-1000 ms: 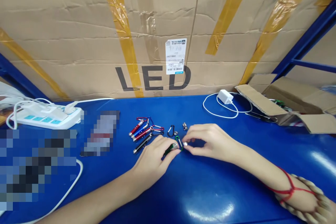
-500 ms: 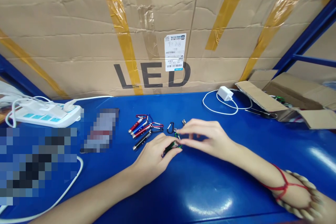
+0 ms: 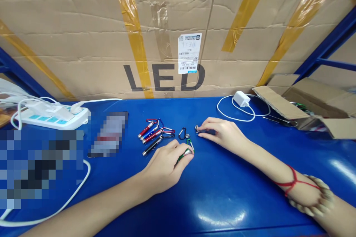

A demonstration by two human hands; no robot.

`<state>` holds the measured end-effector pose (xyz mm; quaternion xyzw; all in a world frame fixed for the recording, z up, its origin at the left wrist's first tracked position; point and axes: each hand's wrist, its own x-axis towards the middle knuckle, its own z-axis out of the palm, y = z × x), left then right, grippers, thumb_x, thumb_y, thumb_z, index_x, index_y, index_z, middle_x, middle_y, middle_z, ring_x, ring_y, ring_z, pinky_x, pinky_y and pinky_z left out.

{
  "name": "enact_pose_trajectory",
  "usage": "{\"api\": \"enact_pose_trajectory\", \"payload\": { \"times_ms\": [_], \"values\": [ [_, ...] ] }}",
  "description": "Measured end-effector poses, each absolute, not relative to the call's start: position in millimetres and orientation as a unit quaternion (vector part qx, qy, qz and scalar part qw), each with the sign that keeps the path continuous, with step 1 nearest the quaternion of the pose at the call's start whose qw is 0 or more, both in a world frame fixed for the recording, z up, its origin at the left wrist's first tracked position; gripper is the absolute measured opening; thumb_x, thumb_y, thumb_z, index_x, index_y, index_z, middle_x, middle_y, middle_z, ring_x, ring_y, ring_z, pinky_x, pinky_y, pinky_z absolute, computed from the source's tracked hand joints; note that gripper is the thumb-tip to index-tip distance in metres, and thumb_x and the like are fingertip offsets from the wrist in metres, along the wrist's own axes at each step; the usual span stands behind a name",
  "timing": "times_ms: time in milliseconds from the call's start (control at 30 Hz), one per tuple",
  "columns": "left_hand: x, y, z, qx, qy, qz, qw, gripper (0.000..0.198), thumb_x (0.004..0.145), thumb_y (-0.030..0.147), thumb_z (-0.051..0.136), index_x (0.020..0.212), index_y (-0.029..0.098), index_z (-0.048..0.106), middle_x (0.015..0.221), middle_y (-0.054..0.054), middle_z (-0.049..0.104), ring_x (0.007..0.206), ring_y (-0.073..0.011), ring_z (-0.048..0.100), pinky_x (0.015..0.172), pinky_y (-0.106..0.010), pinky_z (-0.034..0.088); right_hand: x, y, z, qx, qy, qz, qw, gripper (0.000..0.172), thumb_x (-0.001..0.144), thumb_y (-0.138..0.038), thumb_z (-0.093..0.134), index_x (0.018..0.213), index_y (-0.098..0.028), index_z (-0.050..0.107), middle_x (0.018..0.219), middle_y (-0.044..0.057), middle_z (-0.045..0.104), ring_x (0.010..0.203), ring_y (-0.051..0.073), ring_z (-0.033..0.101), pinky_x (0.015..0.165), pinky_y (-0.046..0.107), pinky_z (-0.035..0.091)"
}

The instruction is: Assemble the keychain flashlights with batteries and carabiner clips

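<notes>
My left hand is closed around a small green keychain flashlight, most of it hidden by the fingers, with its silver end showing. A green carabiner hangs from it. To the right, my right hand pinches a small shiny metal piece at the table, too small to tell its exact kind. Between the hands lie a black carabiner and a small round silver piece. Left of them, several keychain flashlights rest side by side, among them a red one and a black one, each with a carabiner.
On the blue table, a white power strip and a blurred-out flat object lie left. A white charger with its cable and an open cardboard box are at right. A large carton stands behind.
My right hand has moved away from the green flashlight, rightward to the small metal piece, and its fingers are on it. My left hand still holds the flashlight. The view has shifted slightly.
</notes>
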<state>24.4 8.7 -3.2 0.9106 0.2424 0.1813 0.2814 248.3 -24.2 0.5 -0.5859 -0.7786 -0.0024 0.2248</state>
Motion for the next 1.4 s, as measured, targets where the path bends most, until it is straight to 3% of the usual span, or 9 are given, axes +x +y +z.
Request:
{"api": "enact_pose_trajectory", "payload": {
  "times_ms": [267, 500, 700, 800, 1000, 1233, 1400],
  "values": [
    [22.5, 7.2, -0.4, 0.93, 0.198, 0.177, 0.252, 0.027, 0.093, 0.02, 0.032, 0.102, 0.018, 0.058, 0.084, -0.005, 0.062, 0.079, -0.0191, 0.058, 0.07, -0.028, 0.045, 246.6, -23.8, -4.4, -0.581, -0.766, 0.085, 0.263, 0.007, 0.08, -0.019, 0.058, 0.079, -0.017, 0.064, 0.083, 0.004, 0.066, 0.071, 0.014, 0.063, 0.062, 0.025, 0.05],
    [23.5, 7.5, -2.6, 0.911, 0.219, 0.196, 0.289, 0.02, 0.092, 0.019, 0.034, 0.102, 0.02, 0.052, 0.095, -0.005, 0.062, 0.085, -0.0187, 0.058, 0.074, -0.029, 0.044, 243.9, -21.7, -3.3, -0.585, -0.744, 0.113, 0.303, 0.02, 0.08, -0.023, 0.055, 0.095, -0.015, 0.065, 0.086, 0.007, 0.063, 0.069, 0.013, 0.061, 0.062, 0.026, 0.051],
    [22.1, 7.6, -4.4, 0.9, 0.239, 0.191, 0.311, 0.017, 0.093, 0.022, 0.033, 0.103, 0.022, 0.047, 0.092, -0.003, 0.061, 0.08, -0.0171, 0.058, 0.071, -0.028, 0.043, 226.8, -26.7, 4.5, -0.555, -0.636, 0.382, 0.376, 0.027, 0.084, -0.037, 0.055, 0.097, -0.015, 0.06, 0.073, 0.003, 0.064, 0.063, 0.011, 0.061, 0.059, 0.024, 0.05],
    [22.2, 8.4, -3.2, 0.898, 0.239, 0.193, 0.316, 0.017, 0.093, 0.021, 0.033, 0.101, 0.021, 0.048, 0.085, -0.001, 0.061, 0.072, -0.0151, 0.057, 0.065, -0.025, 0.041, 219.4, -29.5, 5.0, -0.519, -0.591, 0.466, 0.405, 0.023, 0.079, -0.036, 0.062, 0.087, -0.015, 0.056, 0.067, 0.001, 0.063, 0.062, 0.01, 0.061, 0.059, 0.022, 0.05],
    [22.5, 10.0, -4.4, 0.885, 0.233, 0.242, 0.322, 0.021, 0.092, 0.019, 0.035, 0.099, 0.02, 0.054, 0.075, 0.001, 0.06, 0.063, -0.0125, 0.054, 0.059, -0.022, 0.04, 212.4, -35.1, 10.1, -0.5, -0.554, 0.455, 0.486, 0.024, 0.066, -0.028, 0.075, 0.082, -0.015, 0.065, 0.075, 0.002, 0.068, 0.066, 0.012, 0.064, 0.066, 0.025, 0.053],
    [22.2, 8.8, -7.9, 0.877, 0.213, 0.291, 0.318, 0.018, 0.09, 0.016, 0.041, 0.095, 0.018, 0.058, 0.083, -0.002, 0.065, 0.069, -0.0129, 0.058, 0.066, -0.023, 0.046, 204.1, -42.4, 14.5, -0.458, -0.549, 0.418, 0.561, 0.01, 0.058, -0.015, 0.079, 0.063, -0.017, 0.071, 0.063, 0.0, 0.067, 0.052, 0.008, 0.061, 0.05, 0.018, 0.05],
    [21.8, 6.0, -9.8, 0.879, 0.164, 0.331, 0.302, 0.017, 0.09, 0.013, 0.044, 0.098, 0.016, 0.059, 0.087, -0.003, 0.068, 0.076, -0.0137, 0.062, 0.072, -0.023, 0.049, 201.3, -45.9, 16.2, -0.444, -0.59, 0.393, 0.548, 0.011, 0.061, -0.01, 0.076, 0.067, -0.018, 0.073, 0.066, 0.0, 0.068, 0.056, 0.008, 0.061, 0.053, 0.016, 0.049]
  ]
}}
